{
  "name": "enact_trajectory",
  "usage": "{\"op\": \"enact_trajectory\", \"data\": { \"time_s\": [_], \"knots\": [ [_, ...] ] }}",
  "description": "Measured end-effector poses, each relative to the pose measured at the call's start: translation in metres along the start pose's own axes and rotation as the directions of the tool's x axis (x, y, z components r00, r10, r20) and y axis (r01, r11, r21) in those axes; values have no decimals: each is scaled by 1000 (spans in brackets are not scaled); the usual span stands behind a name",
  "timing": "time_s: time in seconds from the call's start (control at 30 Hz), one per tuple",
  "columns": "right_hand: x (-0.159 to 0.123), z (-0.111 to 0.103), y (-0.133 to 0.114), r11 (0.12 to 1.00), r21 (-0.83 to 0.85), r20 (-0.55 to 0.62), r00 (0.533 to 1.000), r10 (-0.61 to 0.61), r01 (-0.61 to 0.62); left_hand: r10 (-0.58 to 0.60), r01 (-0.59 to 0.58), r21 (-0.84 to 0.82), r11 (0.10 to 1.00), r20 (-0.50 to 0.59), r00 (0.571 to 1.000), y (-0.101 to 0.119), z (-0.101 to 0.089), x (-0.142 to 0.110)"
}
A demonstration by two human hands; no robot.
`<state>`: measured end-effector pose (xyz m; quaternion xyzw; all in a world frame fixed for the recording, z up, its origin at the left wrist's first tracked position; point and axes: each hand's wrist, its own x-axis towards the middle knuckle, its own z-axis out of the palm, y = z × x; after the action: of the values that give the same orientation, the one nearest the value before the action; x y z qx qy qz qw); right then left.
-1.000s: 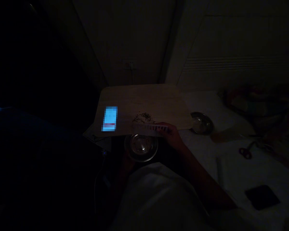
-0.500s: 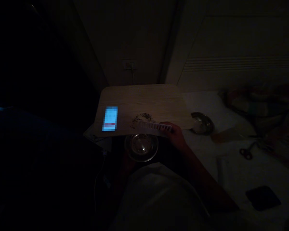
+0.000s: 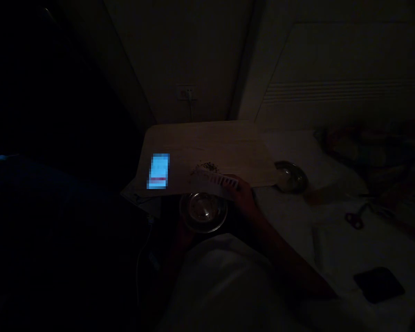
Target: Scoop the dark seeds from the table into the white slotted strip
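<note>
My right hand (image 3: 245,196) is closed on the right end of a pale flat strip (image 3: 210,183) with a row of dark marks, its exact kind unclear in the dim light. The strip lies low over the front of a wooden tabletop (image 3: 200,140), touching or close to a scatter of small dark bits (image 3: 208,165). Below the table's front edge, a round metal dish (image 3: 203,227) faces upward. My left hand (image 3: 186,234) grips this dish at its lower left, the fingers mostly lost in shadow.
A phone (image 3: 159,170) with a lit, blurred screen lies on the table's left side. Right of the table, a second metal dish (image 3: 299,177), scissors (image 3: 353,220) and a dark flat item (image 3: 378,285) rest on pale cloth. A wall socket (image 3: 186,92) holds a plugged cable.
My right hand has shifted slightly left, and the strip has moved left with it and tilted, hiding some of the dark bits. The dish and my left hand stay in place.
</note>
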<state>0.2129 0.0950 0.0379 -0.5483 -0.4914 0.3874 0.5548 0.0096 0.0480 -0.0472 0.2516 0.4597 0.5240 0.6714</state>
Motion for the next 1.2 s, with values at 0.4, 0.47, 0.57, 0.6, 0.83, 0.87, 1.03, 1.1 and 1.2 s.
{"op": "enact_trajectory", "data": {
  "time_s": [0.4, 0.47, 0.57, 0.6, 0.83, 0.87, 1.03, 1.1, 1.2],
  "knots": [
    [11, -12, -1, 999, 21, -152, 988, -26, 29, 6, -6, -18, 1000, -15, 1000, -8, -3, 3],
    [11, -8, -2, 1000, 6, -112, 993, -29, 30, 8, -8, -22, 1000, -11, 1000, -6, -2, 2],
    [10, -5, -5, 999, -22, -43, 999, -28, 27, 19, -19, -19, 1000, 2, 1000, -1, 0, 0],
    [9, -5, -6, 999, -31, -32, 999, -30, 29, 21, -21, -17, 1000, 7, 1000, 0, 0, -1],
    [10, -7, -10, 995, -74, -74, 995, -67, 62, 13, -13, -23, 1000, 5, 1000, -1, 1, 0],
    [10, -8, -10, 994, -80, -58, 996, -74, 69, 9, -9, -23, 1000, 1, 1000, -2, 2, 0],
    [10, -8, -11, 991, -101, -26, 995, -95, 92, -16, 16, -18, 1000, -23, 1000, -7, 1, 1],
    [10, -7, -11, 990, -108, -24, 995, -96, 93, -14, 14, -11, 1000, -27, 1000, -7, 0, 1],
    [11, -4, -9, 992, -91, -1, 996, -93, 92, -4, 4, -4, 1000, -33, 999, -8, -3, 2]
  ]
}}
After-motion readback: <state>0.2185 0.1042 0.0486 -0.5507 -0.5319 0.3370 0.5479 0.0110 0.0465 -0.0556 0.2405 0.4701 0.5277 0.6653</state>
